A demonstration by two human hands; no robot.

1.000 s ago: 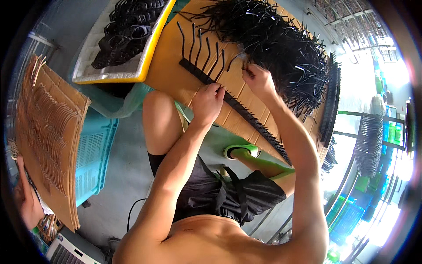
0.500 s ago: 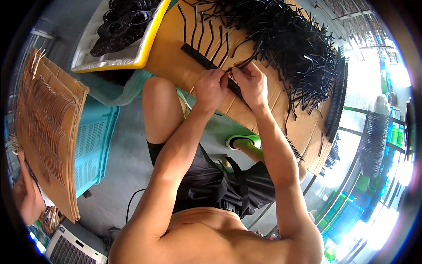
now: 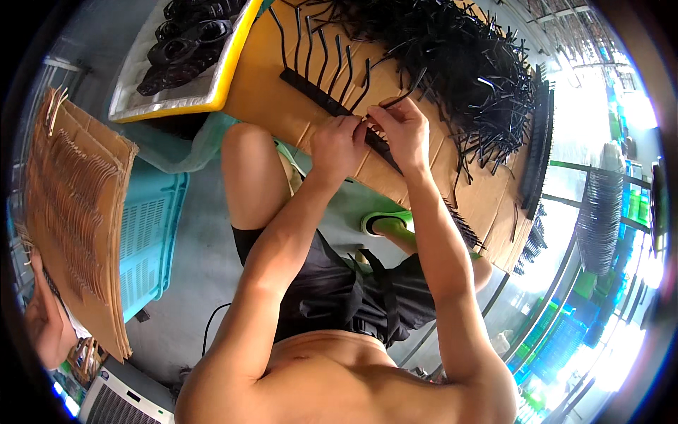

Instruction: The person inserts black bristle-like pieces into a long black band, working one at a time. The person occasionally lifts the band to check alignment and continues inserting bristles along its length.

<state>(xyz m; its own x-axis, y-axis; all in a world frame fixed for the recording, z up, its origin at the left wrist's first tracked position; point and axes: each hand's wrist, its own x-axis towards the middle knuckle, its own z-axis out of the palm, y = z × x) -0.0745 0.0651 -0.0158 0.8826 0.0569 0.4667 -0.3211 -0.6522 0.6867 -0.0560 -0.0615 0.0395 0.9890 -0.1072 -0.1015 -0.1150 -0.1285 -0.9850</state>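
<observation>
Your two hands meet over the cardboard sheet (image 3: 279, 99) that serves as a worktop — the left hand (image 3: 337, 147) curled with its fingertips pressed down on a long black bar (image 3: 311, 90), the right hand (image 3: 404, 131) pinched shut on a thin black prong (image 3: 404, 97) that slants up and away from your knuckles. The bar lies diagonally across the cardboard, running from the upper left down under both hands, and a row of curved prongs (image 3: 323, 49) already stands up from its far stretch, side by side like the teeth of a rake. The lower end of the held prong sits right where your thumbs come together at the bar; whether it is seated in the bar cannot be told, as your fingers hide the spot. Just beyond your right hand a big loose heap of prongs (image 3: 466, 63) covers the far right of the cardboard. At upper left a yellow tray (image 3: 233, 63) holds black ring-shaped parts (image 3: 183, 42). A teal crate (image 3: 148, 233) stands on the floor to your left, beside a leaning stack of cardboard (image 3: 78, 212) — and your bare knee (image 3: 244, 152) rises between crate and worktop.
</observation>
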